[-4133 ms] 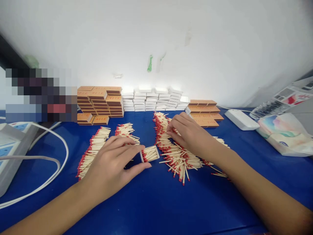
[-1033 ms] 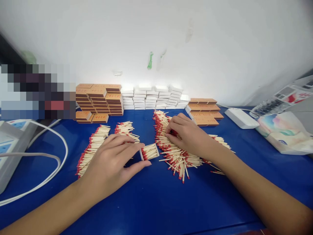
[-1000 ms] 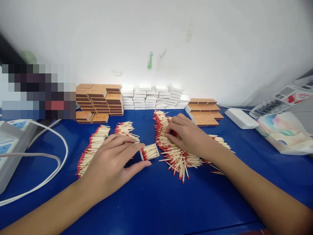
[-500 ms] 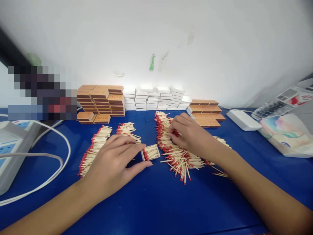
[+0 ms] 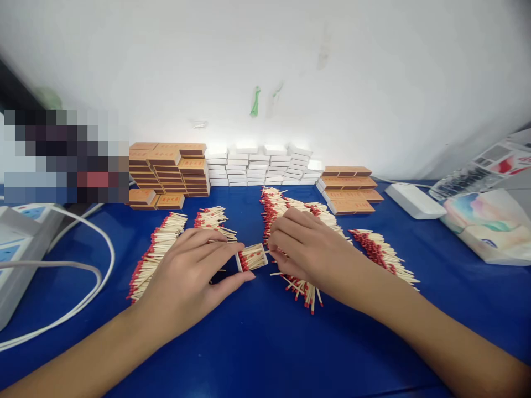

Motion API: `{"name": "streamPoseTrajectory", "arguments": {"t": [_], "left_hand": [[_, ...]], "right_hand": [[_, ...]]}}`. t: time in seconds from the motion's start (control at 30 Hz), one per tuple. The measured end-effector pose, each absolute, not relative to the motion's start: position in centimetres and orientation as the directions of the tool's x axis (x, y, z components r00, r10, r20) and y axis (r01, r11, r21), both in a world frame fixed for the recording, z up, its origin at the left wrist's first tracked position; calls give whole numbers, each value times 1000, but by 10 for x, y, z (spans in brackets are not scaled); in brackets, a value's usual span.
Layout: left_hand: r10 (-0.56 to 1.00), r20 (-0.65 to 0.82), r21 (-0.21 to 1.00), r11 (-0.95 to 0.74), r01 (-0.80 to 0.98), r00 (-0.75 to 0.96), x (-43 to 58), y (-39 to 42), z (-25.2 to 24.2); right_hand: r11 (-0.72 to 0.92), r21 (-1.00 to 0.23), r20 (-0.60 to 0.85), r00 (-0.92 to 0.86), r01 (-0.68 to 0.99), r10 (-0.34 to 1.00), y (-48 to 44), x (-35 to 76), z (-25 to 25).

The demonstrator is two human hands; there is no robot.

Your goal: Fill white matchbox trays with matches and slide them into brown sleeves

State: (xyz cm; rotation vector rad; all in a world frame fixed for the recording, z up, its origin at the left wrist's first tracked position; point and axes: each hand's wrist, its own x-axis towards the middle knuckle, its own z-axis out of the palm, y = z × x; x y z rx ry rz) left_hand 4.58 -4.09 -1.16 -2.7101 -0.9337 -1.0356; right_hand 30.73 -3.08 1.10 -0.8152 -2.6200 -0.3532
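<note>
My left hand (image 5: 199, 262) grips a small white matchbox tray (image 5: 264, 264) by its left end, between the thumb and fingers. Inside the tray lie wooden matches (image 5: 253, 257) with red heads toward the left. Just right of the tray, my right hand (image 5: 309, 243) is closed in a pinch, with a pale match end (image 5: 266, 252) showing at its fingertips. How many matches it holds is hidden. Beneath and around that hand spreads a large match pile (image 5: 276, 207). Two more heaps, a left pile (image 5: 155, 251) and a smaller pile (image 5: 211, 218), lie by my left hand.
At the wall stand stacked orange matchboxes (image 5: 166, 166), white trays (image 5: 257, 166) and more orange boxes (image 5: 348, 190). Another match pile (image 5: 384, 257) lies right. A white adapter (image 5: 415, 200), tissue pack (image 5: 485, 226) and plastic bottle (image 5: 468, 179) sit right; a power strip (image 5: 29, 254) and cables (image 5: 110, 243) left.
My right hand has moved left and slightly down from the large match pile to the tray's right end. My left hand still holds the tray in about the same place.
</note>
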Motion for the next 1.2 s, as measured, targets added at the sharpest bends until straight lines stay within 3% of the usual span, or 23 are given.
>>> {"name": "streamPoseTrajectory", "arguments": {"t": [0.2, 0.67, 0.8, 1.03, 1.2], "left_hand": [[508, 632, 125, -811, 571, 584, 47, -41, -11], [512, 616, 152, -823, 547, 598, 50, -45, -9], [515, 627, 163, -820, 549, 584, 51, -46, -8], [662, 575, 377, -736, 563, 480, 52, -48, -13], [688, 544, 413, -718, 561, 480, 52, -48, -14]], "right_hand": [[782, 160, 407, -762, 602, 503, -37, 301, 10], [795, 70, 407, -745, 603, 529, -45, 294, 13], [807, -34, 427, -721, 590, 545, -43, 295, 15], [819, -188, 436, -701, 542, 565, -42, 299, 16], [811, -289, 425, -691, 509, 585, -43, 300, 17]]}}
